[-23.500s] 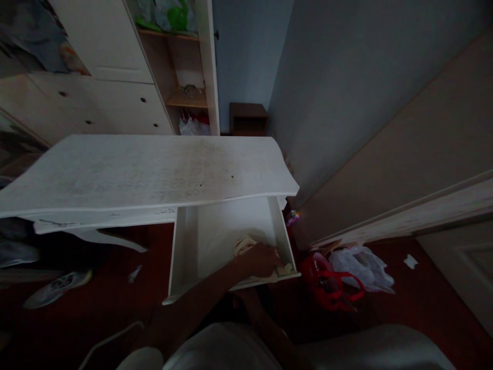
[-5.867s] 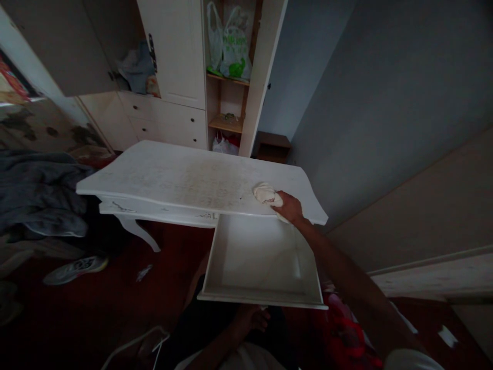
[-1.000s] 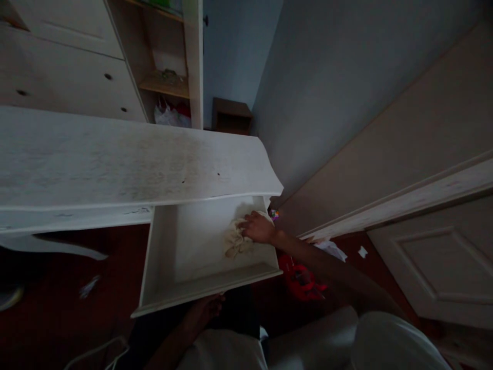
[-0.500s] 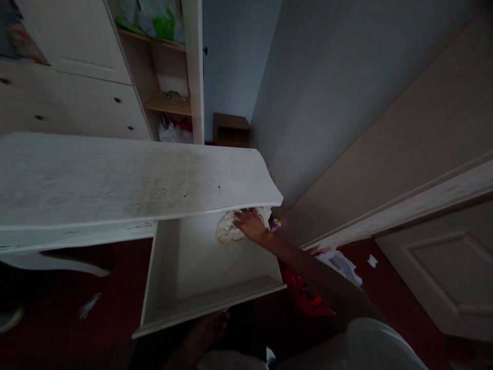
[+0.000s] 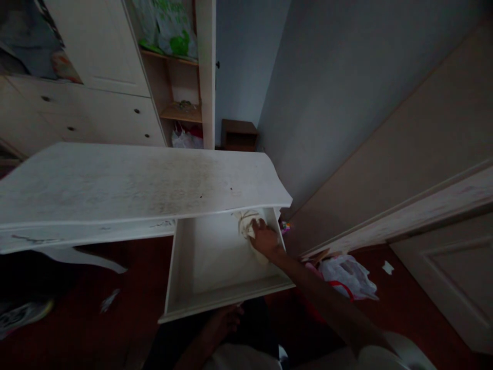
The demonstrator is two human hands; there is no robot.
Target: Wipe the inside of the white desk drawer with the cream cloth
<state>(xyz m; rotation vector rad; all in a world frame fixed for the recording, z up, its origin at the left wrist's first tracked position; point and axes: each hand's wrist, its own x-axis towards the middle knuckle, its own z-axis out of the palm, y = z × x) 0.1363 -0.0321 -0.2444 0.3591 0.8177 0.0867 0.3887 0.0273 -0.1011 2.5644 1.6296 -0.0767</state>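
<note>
My right hand reaches into a pulled-out white drawer, its fingers closed on a crumpled cream cloth. The cloth lies against the drawer bottom, near the back right corner, and part of it shows below my hand. In the shadow just under the drawer's front panel is my left hand. Its fingers are half curled with the thumb apart, and I see nothing in it; whether it touches the panel I cannot tell. The drawer belongs to a white table with dark smudges on its top.
Behind the table stands a white cabinet with bags on its open shelves. A small brown cabinet sits by the wall. White plastic bags lie on the red floor at right; a shoe shows at lower left.
My right hand has moved toward the drawer's right side and front, with the cloth bunched under it. The view has shifted, so the table and drawer appear further right. My left hand stays below the drawer.
</note>
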